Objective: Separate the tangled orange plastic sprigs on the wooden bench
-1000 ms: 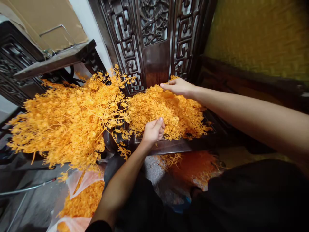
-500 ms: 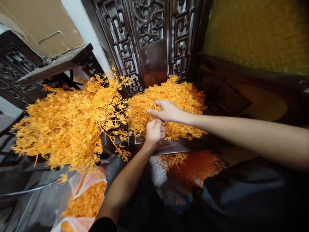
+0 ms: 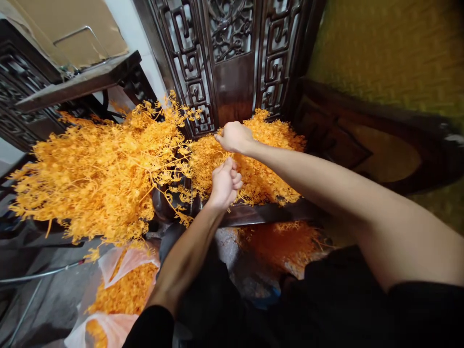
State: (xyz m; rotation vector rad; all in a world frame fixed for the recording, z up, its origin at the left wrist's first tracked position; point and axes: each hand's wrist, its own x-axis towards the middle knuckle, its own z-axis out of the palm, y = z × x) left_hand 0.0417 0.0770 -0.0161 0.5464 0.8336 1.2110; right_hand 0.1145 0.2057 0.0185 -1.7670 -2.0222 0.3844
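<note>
The left hand (image 3: 224, 182) is curled nearly into a fist around a small tuft of the orange plastic sprigs, at the near edge of the smaller heap of orange branching plastic sprigs (image 3: 268, 164) that lies on the dark carved wooden seat (image 3: 261, 213). The right hand (image 3: 235, 136) is likewise closed tight, knuckles up, pinching sprigs just beyond the left hand on top of the same heap. A larger sprawling pile of longer orange stems (image 3: 94, 179) lies to the left, its stems fanning leftward, while a translucent plastic bag of orange pieces (image 3: 119, 295) sits on the floor below.
</note>
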